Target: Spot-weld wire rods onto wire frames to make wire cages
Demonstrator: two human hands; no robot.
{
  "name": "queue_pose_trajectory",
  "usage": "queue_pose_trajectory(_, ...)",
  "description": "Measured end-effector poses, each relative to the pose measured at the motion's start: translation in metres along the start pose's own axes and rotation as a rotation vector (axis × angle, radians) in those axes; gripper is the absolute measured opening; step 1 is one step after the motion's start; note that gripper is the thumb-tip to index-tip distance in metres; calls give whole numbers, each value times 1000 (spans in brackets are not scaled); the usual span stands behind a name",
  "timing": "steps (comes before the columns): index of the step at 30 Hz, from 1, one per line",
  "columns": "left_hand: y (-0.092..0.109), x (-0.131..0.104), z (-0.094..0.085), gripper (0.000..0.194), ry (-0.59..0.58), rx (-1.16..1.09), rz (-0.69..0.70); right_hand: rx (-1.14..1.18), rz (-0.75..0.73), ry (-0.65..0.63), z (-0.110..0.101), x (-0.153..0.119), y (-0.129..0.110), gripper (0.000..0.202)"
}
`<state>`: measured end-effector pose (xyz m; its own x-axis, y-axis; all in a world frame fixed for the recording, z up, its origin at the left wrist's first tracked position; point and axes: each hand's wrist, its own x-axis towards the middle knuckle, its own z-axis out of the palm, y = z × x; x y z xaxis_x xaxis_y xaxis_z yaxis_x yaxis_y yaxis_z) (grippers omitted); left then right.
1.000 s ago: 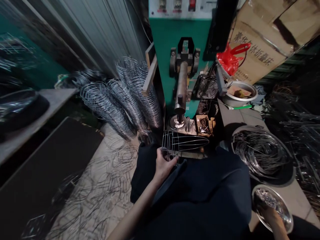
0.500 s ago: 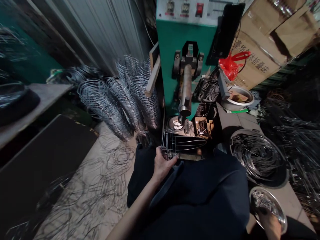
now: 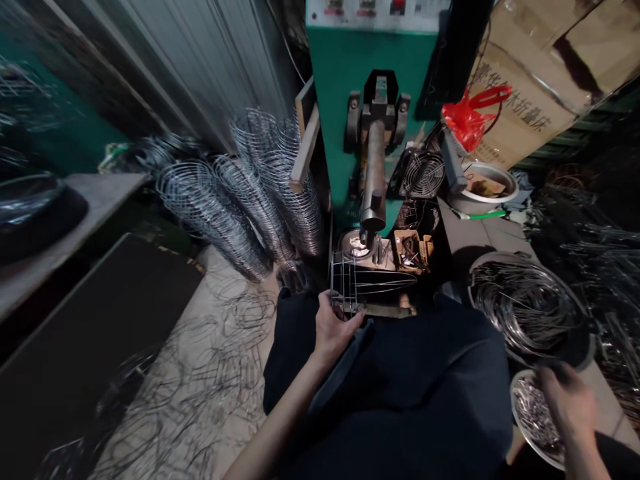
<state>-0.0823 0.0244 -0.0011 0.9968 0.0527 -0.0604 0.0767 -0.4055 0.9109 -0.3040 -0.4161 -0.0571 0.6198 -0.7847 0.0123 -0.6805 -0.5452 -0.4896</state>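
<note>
My left hand (image 3: 337,325) is closed on the lower edge of a small wire frame (image 3: 345,283), held upright just past my knees. Thin wire loops stretch from the frame to the right. My right hand (image 3: 570,400) is over the right side of a metal bowl (image 3: 531,419) of small shiny metal pieces; its fingers are dark and blurred, so what they hold, if anything, cannot be made out. Beyond the frame, the green machine (image 3: 333,80) has a thick metal cylinder (image 3: 374,177) pointing toward me.
Stacks of wire rings (image 3: 215,217) stand left of the machine. Loose wire rings (image 3: 200,373) cover the floor at left. A basin of bent wires (image 3: 525,307) sits at right, with a white bowl (image 3: 507,187) and a red bag (image 3: 467,123) behind it.
My right hand has risen from inside the metal bowl to its upper right side. My left hand still holds the wire frame. The view has shifted slightly.
</note>
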Motion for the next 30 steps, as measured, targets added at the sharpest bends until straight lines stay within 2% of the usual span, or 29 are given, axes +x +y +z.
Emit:
queue_pose_trajectory(1,1,-1,1,62,9,15,5,127,-15,15,-1,3,-41,27)
queue_pose_trajectory(2,2,-2,3,62,17,29,7,251,-96,2,-1,4,-85,30)
queue_pose_trajectory(5,4,-6,5,62,33,54,15,374,-574,-250,8,-2,-208,30)
queue_pose_trajectory(7,5,-8,4,61,39,52,27,355,-890,-285,20,-10,-269,25)
queue_pose_trajectory(9,6,-9,2,61,45,39,27,264,-1092,-297,35,-16,-305,23)
queue_pose_trajectory(12,6,-7,-4,61,53,24,8,122,-1232,-323,58,-19,-326,24)
queue_pose_trajectory(16,1,3,-10,62,83,52,12,35,-1280,-275,77,-18,-333,31)
queue_pose_trajectory(24,-1,21,-13,60,171,44,23,167,-1310,-152,89,-16,-354,20)
queue_pose_trajectory(30,-7,33,-12,58,206,5,55,233,-1332,-106,89,-14,-366,17)
